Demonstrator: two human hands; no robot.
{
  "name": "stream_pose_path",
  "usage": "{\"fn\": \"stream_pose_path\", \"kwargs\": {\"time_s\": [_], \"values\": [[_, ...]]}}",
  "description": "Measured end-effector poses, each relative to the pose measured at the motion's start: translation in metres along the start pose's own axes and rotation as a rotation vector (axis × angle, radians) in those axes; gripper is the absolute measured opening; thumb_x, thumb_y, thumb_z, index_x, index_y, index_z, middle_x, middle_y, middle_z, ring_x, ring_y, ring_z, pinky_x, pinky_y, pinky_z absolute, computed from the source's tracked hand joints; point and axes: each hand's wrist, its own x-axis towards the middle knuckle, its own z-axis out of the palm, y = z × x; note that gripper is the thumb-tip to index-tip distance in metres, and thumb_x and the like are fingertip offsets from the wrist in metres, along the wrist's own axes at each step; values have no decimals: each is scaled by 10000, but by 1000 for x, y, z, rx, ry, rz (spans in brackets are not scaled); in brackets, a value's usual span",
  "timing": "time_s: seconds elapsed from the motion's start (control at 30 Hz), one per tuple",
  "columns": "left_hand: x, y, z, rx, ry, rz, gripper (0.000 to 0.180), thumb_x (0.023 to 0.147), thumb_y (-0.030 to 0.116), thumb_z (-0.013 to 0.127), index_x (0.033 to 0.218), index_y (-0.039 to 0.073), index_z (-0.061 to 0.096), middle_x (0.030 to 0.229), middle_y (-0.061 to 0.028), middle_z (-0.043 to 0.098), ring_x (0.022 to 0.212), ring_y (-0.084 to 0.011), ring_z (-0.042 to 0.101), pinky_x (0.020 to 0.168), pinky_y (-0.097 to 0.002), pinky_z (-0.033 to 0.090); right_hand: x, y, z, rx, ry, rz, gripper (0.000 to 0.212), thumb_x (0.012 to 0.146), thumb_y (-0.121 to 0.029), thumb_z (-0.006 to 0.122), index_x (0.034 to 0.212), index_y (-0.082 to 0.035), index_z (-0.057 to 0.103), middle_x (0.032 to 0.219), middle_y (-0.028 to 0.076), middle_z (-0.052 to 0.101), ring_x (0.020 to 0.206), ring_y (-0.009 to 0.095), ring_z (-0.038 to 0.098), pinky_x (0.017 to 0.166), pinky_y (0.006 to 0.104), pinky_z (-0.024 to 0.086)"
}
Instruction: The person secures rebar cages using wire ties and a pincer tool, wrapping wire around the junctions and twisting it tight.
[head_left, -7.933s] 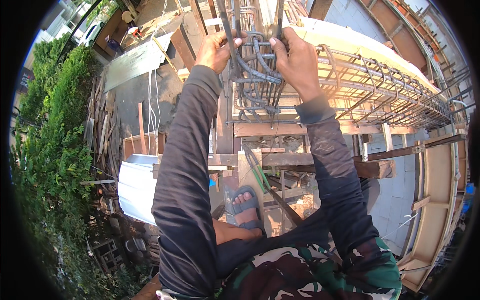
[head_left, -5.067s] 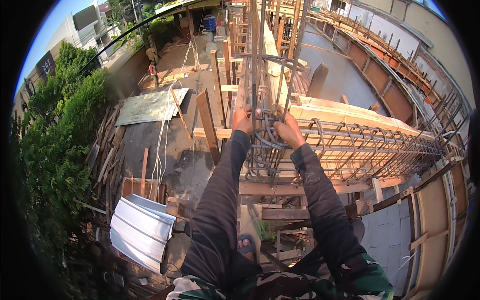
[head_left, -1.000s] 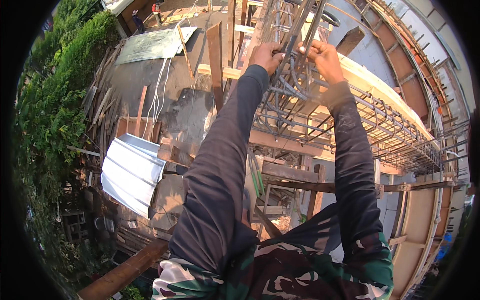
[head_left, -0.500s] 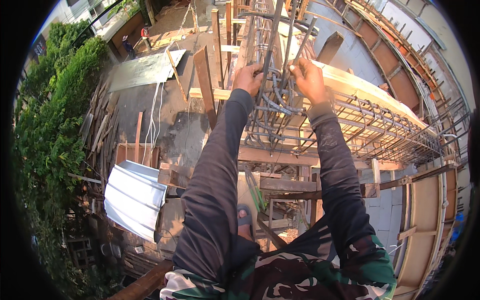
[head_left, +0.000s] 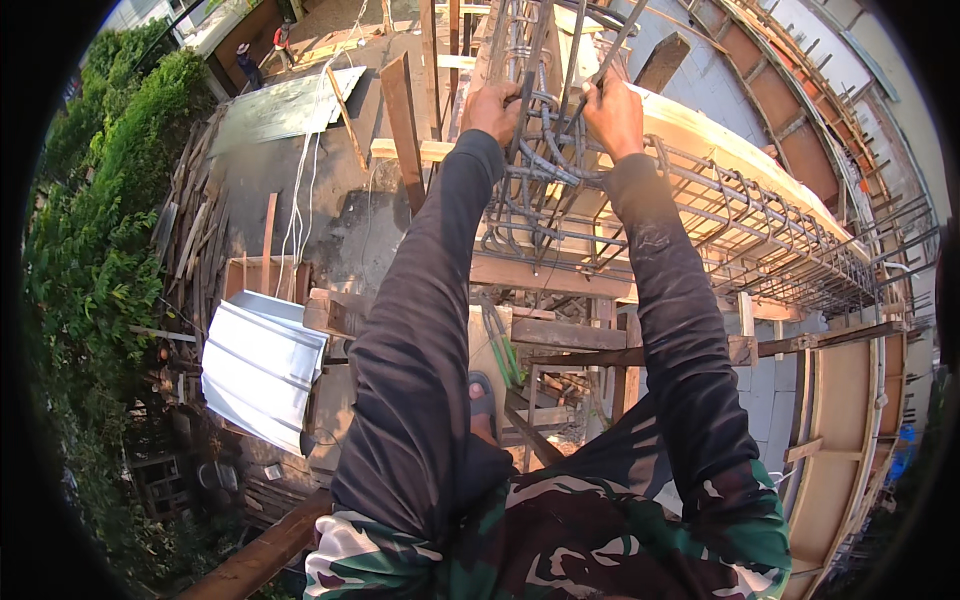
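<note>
My left hand (head_left: 492, 112) is closed around an upright steel rebar (head_left: 532, 85) at the top centre; its fingertips are partly hidden behind the bar. To its right, my right hand (head_left: 614, 118) is pinched on a second rebar (head_left: 622, 42) that leans to the upper right. Between the hands, bent grey bars (head_left: 548, 150) curve through the rebar cage (head_left: 760, 215), which runs off to the right beside a pale timber board (head_left: 745, 150). Where the bars cross near my fingers, the contact is hard to make out.
Below the cage lies a timber beam (head_left: 560, 277). A tool with green handles (head_left: 502, 345) rests near my sandalled foot (head_left: 482, 408). Timber posts (head_left: 402, 130) stand left of my arm. Far below are corrugated metal sheets (head_left: 265, 375), stacked planks (head_left: 190, 215) and two people (head_left: 248, 66).
The view has shifted, so the cage and both hands sit higher in the picture. The rebar at my right hand leans further right. Both hands keep their hold.
</note>
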Motion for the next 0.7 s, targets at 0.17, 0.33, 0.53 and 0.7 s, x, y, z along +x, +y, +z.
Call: {"fn": "stream_pose_path", "kwargs": {"time_s": [0.17,0.33,0.53,0.7], "values": [[4,2,4,-24,7,31,208,852,216,708,1018,96,742,896,-135,726,869,-253,691,811,-366,509,1,-2,0,11,-62,16,200,861,-134,626,979,27,610,828,278,665,822,452,648,756,516,505],[1,-10,4,1,38,42,195,857,193,698,1020,97,742,897,-120,731,865,-238,694,810,-359,511,2,1,-6,82,-93,-27,206,857,-190,670,924,4,652,761,281,637,787,451,637,713,516,492],[2,-2,11,-21,49,95,204,849,166,698,1027,73,735,901,-114,726,852,-212,693,771,-345,520,6,11,-8,-3,-42,29,250,857,-325,688,879,-77,716,757,243,654,775,432,641,691,503,496],[0,-12,-2,-53,34,190,219,833,126,701,1022,17,715,887,-116,688,821,-222,665,758,-339,510,1,7,-17,85,-238,171,395,856,-496,667,929,-118,755,842,169,707,866,355,672,758,468,503]]}}
